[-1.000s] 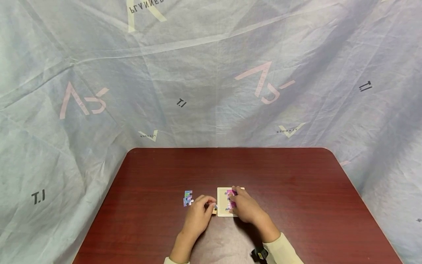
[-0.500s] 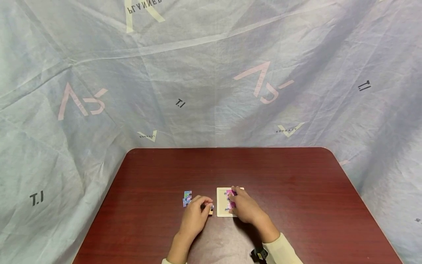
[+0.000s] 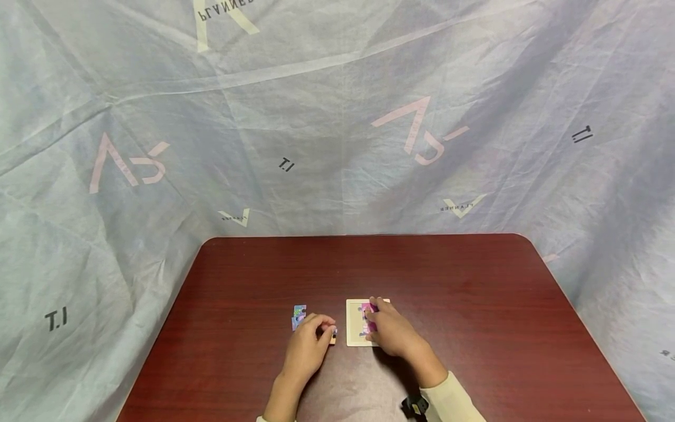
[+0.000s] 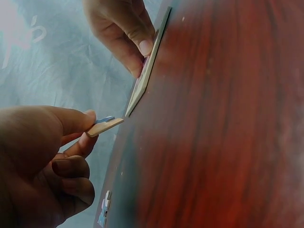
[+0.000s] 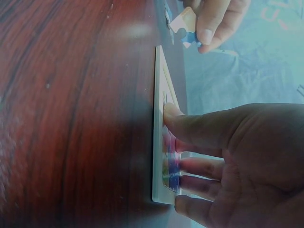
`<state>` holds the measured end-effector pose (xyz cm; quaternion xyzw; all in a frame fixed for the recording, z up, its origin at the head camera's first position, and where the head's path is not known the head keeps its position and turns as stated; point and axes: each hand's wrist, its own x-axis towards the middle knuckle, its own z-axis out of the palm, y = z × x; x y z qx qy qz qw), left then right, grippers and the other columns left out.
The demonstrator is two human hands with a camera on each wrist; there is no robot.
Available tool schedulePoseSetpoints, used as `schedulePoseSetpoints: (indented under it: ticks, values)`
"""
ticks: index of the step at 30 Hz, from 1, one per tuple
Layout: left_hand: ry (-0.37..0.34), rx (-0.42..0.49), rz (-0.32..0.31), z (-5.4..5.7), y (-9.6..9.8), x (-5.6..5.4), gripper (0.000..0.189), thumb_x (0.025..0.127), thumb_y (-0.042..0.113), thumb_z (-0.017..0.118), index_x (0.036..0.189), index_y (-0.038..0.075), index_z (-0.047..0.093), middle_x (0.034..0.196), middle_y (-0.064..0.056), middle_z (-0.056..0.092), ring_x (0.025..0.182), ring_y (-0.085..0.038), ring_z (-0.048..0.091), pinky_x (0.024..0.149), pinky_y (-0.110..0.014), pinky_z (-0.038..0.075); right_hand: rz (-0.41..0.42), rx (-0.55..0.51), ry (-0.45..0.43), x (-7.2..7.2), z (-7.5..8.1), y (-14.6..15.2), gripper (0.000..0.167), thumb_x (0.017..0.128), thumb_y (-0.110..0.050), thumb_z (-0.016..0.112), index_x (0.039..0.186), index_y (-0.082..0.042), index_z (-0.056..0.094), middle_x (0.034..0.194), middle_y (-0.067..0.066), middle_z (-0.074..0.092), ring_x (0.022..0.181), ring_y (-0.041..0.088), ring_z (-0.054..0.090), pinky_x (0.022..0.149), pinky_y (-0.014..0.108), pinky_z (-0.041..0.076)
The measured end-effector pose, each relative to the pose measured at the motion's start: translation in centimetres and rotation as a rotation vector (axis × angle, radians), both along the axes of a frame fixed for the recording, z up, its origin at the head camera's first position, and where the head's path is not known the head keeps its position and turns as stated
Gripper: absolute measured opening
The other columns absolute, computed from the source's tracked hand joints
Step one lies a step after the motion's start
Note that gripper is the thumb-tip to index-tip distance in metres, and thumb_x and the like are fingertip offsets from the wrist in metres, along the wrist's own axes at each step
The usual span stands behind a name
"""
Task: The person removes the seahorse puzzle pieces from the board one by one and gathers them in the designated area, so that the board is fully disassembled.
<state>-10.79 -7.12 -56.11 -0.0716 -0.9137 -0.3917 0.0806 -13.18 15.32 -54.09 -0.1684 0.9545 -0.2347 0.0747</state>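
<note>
Between its thumb and index finger my left hand (image 3: 307, 350) pinches a jigsaw puzzle piece (image 4: 105, 126), held tilted, its wooden edge showing in the left wrist view. This piece is just left of a pale puzzle tray (image 3: 354, 341) and apart from it. My right hand (image 3: 396, 332) lies over the right part of the tray, thumb and fingers spread on the pieces in it. Pink and purple fitted pieces (image 3: 366, 324) show beside the fingers; the hand hides the others. The tray's left strip is bare.
Several loose blue and green puzzle pieces (image 3: 299, 310) lie on the dark red table (image 3: 448, 275), just beyond my left hand. A grey printed cloth (image 3: 316, 117) hangs behind the table and along its sides.
My left hand has drawn away to the left from the tray's edge with the puzzle piece pinched in it. The right hand has stayed on the tray.
</note>
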Motion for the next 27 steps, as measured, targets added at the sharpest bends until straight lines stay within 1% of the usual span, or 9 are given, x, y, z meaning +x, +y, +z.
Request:
schedulePoseSetpoints:
  ticks: [6, 13, 20, 24, 27]
  values:
    - [-0.022, 0.003, 0.020, -0.1, -0.1, 0.1, 0.005, 0.094, 0.017, 0.080, 0.099, 0.016, 0.077, 0.084, 0.010, 0.063, 0.077, -0.004, 0.057, 0.068, -0.022, 0.046, -0.005, 0.004, -0.008, -0.1, 0.0, 0.1, 0.053, 0.087, -0.015, 0.085, 0.134, 0.004, 0.069, 0.157, 0.028, 0.050, 0.150, 0.047, 0.045, 0.121, 0.055, 0.042]
    - [-0.030, -0.008, 0.036, -0.2, -0.8, 0.2, 0.007, 0.091, 0.019, 0.082, 0.096, 0.018, 0.077, 0.081, 0.011, 0.065, 0.070, 0.002, 0.052, 0.063, -0.021, 0.044, -0.015, 0.000, -0.024, 0.0, 0.0, 0.1, 0.054, 0.087, -0.014, 0.085, 0.135, 0.004, 0.068, 0.159, 0.028, 0.048, 0.151, 0.047, 0.043, 0.121, 0.056, 0.040]
    - [-0.102, -0.015, 0.092, -0.3, -2.2, 0.4, 0.014, 0.090, 0.026, 0.084, 0.085, 0.025, 0.072, 0.075, 0.015, 0.066, 0.062, 0.003, 0.049, 0.059, -0.021, 0.041, -0.012, -0.016, -0.022, 0.1, 0.2, -0.1, 0.053, 0.088, -0.014, 0.084, 0.135, 0.004, 0.068, 0.158, 0.028, 0.049, 0.151, 0.048, 0.043, 0.121, 0.058, 0.040]
    - [-0.117, -0.036, 0.123, -0.3, -2.9, 0.6, 0.018, 0.089, 0.028, 0.085, 0.080, 0.027, 0.070, 0.072, 0.015, 0.066, 0.059, 0.001, 0.047, 0.057, -0.023, 0.040, -0.012, -0.015, -0.021, 0.0, 0.1, 0.0, 0.054, 0.087, -0.014, 0.084, 0.135, 0.005, 0.067, 0.158, 0.029, 0.048, 0.151, 0.049, 0.043, 0.121, 0.058, 0.040]
    - [-0.129, -0.071, 0.163, 0.1, -3.3, 0.8, 0.019, 0.087, 0.029, 0.087, 0.078, 0.027, 0.071, 0.070, 0.016, 0.067, 0.058, 0.001, 0.050, 0.056, -0.026, 0.041, -0.011, -0.018, -0.023, 0.0, 0.1, 0.0, 0.054, 0.087, -0.013, 0.084, 0.135, 0.006, 0.067, 0.158, 0.029, 0.048, 0.150, 0.049, 0.043, 0.122, 0.058, 0.039]
